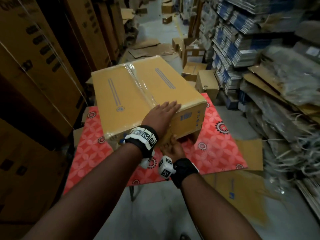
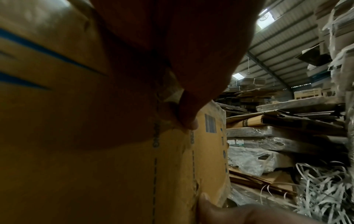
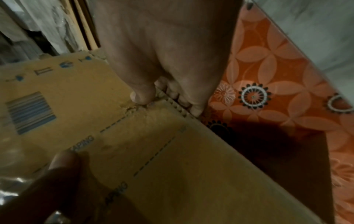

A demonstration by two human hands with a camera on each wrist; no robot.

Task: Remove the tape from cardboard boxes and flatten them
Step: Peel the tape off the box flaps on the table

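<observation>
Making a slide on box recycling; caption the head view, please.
Left hand flat on a taped cardboard box while the right hand grips its lower edge.

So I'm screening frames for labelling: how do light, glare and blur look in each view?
Head view: dim aisle, right-side stacks streaked by motion blur, glare on the clear tape across the cardboard box. Left wrist view: the left hand is a dark, unfocused mass up close; bright skylights behind. Right wrist view: soft overall, and a dark shadow falls on the orange patterned table cover beside the box.
</observation>
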